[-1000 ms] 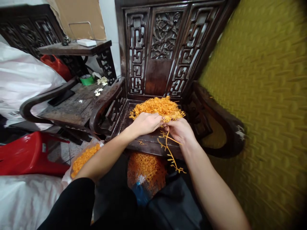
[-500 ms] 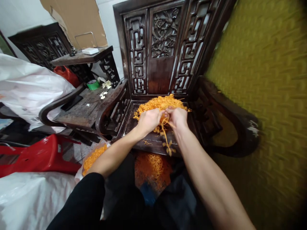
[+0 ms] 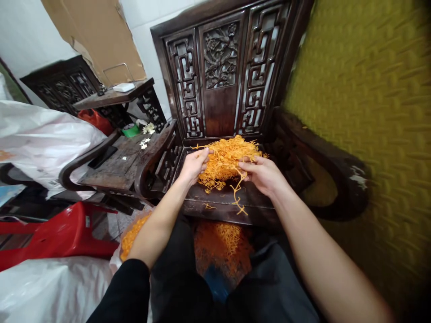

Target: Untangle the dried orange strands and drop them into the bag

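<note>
A tangled pile of orange, thin branched strands, plastic-looking (image 3: 232, 154), lies on the seat of a dark carved wooden chair (image 3: 220, 107). At the pile's left side, my left hand (image 3: 195, 163) is closed, pinching an orange strand that sticks out past the fingertips. Opposite it, my right hand (image 3: 261, 172) pinches another branched orange strand (image 3: 238, 197), which dangles over the seat's front. The hands are apart, with the pile between and behind them. A short loose orange piece (image 3: 209, 206) rests near the seat edge.
Below the seat, more orange strands (image 3: 230, 235) lie in a reddish-brown container. An orange-filled bag (image 3: 133, 235) stands left of my legs, near a red plastic stool (image 3: 72, 231) and white sacks (image 3: 50, 287). Green tape (image 3: 130, 130) sits on the neighbouring chair. A yellow-green textured surface (image 3: 363, 89) rises at right.
My hands have moved apart from their meeting point over the pile, left hand leftward and right hand rightward. Each now pinches a separate stretch of orange strand. The view has shifted slightly.
</note>
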`<state>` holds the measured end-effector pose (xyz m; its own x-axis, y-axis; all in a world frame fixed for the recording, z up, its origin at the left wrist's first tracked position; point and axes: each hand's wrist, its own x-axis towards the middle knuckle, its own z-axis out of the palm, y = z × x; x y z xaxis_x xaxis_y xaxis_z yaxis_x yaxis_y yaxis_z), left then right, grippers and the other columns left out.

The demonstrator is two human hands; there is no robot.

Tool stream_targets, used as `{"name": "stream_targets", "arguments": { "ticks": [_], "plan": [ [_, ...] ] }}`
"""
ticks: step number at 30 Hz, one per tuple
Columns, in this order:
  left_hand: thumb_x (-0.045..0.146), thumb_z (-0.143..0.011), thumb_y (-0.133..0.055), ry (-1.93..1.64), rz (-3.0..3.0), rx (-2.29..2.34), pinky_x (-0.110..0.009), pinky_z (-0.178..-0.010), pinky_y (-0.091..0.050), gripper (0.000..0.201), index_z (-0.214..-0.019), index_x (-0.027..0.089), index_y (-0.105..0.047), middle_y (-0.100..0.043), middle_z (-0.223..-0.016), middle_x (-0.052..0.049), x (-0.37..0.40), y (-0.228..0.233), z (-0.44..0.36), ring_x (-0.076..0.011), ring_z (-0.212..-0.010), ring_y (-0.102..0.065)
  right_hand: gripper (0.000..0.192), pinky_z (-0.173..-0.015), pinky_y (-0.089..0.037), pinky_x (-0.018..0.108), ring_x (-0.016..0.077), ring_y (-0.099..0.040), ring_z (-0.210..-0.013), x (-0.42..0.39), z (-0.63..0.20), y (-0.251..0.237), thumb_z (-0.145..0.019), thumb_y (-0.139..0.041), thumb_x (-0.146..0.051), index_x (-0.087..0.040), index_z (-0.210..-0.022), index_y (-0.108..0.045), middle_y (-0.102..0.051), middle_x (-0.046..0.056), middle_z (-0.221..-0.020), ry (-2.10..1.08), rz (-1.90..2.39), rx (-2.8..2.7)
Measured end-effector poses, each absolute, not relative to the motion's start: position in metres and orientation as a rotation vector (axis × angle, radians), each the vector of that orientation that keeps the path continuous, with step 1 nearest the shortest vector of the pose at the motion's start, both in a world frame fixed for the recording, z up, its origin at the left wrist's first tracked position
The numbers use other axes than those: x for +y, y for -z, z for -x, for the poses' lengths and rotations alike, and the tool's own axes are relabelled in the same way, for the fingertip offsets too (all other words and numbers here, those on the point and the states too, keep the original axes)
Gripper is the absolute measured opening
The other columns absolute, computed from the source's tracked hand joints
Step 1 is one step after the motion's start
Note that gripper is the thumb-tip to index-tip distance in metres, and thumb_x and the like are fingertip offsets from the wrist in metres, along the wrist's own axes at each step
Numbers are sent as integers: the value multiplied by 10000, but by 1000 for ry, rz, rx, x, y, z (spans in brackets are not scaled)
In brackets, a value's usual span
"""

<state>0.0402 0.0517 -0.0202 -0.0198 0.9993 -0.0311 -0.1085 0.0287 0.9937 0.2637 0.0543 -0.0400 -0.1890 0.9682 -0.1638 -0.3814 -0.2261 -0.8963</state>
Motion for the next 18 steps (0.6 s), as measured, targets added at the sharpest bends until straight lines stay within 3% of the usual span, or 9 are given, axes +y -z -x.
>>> {"name": "stream_targets", "arguments": {
  "ticks": [5,8,10,12,15,18],
  "plan": [
    [754,-878,-528,-1755,-1102,1563,-242,-441,-187,623,-923,153,-688,-359,-537,84,53,-6,11,-51,-448,-265,421,-387,-394,206,72,-497,-457,52,-270,38,-525,-958,-340,-141,-792,-702,-601,-17,-619,-1508,973,-987],
    [725,-914,-495,-1896,-1323,1825,-251,-545,-371,617,-921,153,-726,-586,-614,24,45,-13,17,-88,-561,-487,365,-380,-377,227,84,-481,-429,52,-270,38,-559,-930,-368,-158,-735,-687,-573,-26,-564,-1367,1021,-1029],
    [678,-907,-565,-1716,-1691,1861,-286,-723,-477,562,-963,154,-758,-734,-843,-43,35,-14,0,-140,-752,-633,310,-377,-365,238,91,-474,-409,51,-268,37,-604,-895,-365,-167,-723,-687,-566,-28,-541,-1324,1039,-1069],
    [663,-883,-620,-1363,-2036,1841,-331,-856,-492,559,-1059,153,-767,-761,-1016,-99,25,-11,-27,-197,-889,-681,263,-380,-354,242,96,-474,-396,48,-265,34,-636,-864,-343,-173,-735,-690,-560,-32,-523,-1310,1047,-1090],
    [723,-831,-640,-915,-2233,1844,-375,-884,-493,709,-1203,125,-718,-744,-1091,-163,18,-4,-62,-276,-978,-691,234,-393,-366,248,100,-487,-401,43,-257,29,-659,-842,-327,-174,-767,-702,-590,-24,-546,-1303,1046,-1096],
    [758,-804,-636,-790,-2281,1795,-381,-868,-493,765,-1212,113,-684,-725,-1108,-177,24,4,-74,-303,-1003,-677,234,-401,-382,251,101,-496,-413,37,-250,26,-661,-839,-336,-176,-758,-699,-616,-14,-577,-1327,1019,-1108]
  ]
}}
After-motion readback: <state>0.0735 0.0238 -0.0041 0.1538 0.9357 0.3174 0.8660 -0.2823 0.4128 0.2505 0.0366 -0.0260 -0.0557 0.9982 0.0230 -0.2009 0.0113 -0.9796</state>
